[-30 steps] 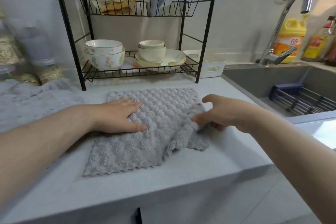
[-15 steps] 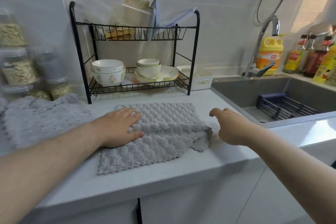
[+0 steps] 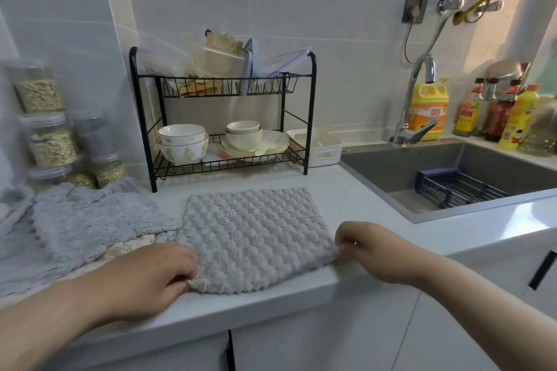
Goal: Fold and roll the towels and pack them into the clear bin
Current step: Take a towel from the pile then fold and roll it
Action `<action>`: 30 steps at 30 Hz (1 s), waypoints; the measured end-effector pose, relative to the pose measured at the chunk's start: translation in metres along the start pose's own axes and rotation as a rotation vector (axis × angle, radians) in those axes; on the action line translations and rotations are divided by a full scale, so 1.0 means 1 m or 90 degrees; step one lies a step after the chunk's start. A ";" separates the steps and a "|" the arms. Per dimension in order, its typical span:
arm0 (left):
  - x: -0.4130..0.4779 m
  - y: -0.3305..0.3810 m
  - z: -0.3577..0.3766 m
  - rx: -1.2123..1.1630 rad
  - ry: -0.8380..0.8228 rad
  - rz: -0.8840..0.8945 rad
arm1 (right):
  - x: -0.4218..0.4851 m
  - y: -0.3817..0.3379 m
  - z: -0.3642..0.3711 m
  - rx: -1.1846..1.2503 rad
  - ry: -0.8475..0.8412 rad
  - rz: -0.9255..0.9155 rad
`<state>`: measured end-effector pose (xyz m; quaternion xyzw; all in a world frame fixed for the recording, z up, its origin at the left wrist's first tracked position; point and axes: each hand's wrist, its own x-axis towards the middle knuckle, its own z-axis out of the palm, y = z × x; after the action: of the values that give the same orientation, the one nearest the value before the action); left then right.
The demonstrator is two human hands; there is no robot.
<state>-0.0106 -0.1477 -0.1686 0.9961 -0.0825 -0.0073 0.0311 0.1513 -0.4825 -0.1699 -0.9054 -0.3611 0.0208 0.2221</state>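
Observation:
A grey bobbled towel [image 3: 253, 235] lies flat on the white counter [image 3: 355, 190], spread out square in front of the dish rack. My left hand [image 3: 156, 277] pinches its near left corner with curled fingers. My right hand [image 3: 370, 247] pinches its near right corner at the counter's front edge. A pile of more grey towels [image 3: 87, 226] lies to the left, overlapping a pale patterned cloth. No clear bin is plainly in view.
A black two-tier dish rack [image 3: 223, 129] with bowls and plates stands behind the towel. A white handled basket [image 3: 319, 147] sits beside it. The steel sink [image 3: 452, 178] with a faucet and bottles is at the right. Jars of grain [image 3: 51, 141] stand at the back left.
The towel's folded-over right side has been spread flat. My left hand left the towel's middle for the near left corner, and my right hand took hold of the near right corner.

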 end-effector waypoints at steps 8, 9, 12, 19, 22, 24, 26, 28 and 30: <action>0.038 -0.018 -0.028 -0.317 0.242 -0.229 | 0.045 -0.006 -0.022 0.257 0.159 0.129; 0.050 -0.025 -0.029 -0.327 0.265 -0.253 | 0.058 -0.006 -0.020 0.220 0.170 0.140; 0.087 -0.047 -0.029 -0.272 0.282 -0.290 | 0.097 0.000 -0.011 0.087 0.167 0.174; 0.153 -0.076 -0.009 -0.023 0.064 -0.275 | 0.167 0.023 0.022 -0.216 0.076 0.147; 0.159 -0.083 -0.001 0.033 0.046 -0.274 | 0.177 0.033 0.030 -0.260 0.060 0.143; 0.160 -0.086 0.004 0.038 0.062 -0.275 | 0.179 0.035 0.030 -0.247 0.078 0.140; 0.162 -0.088 0.005 0.027 0.068 -0.273 | 0.179 0.032 0.029 -0.189 0.086 0.128; 0.163 -0.090 0.004 0.003 0.056 -0.279 | 0.179 0.027 0.026 -0.040 0.064 0.116; 0.163 -0.093 0.003 -0.028 0.050 -0.290 | 0.178 0.023 0.023 0.128 0.007 0.155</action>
<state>0.1656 -0.0831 -0.1787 0.9876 0.1459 0.0228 0.0538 0.2930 -0.3709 -0.1783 -0.9157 -0.2439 0.0787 0.3095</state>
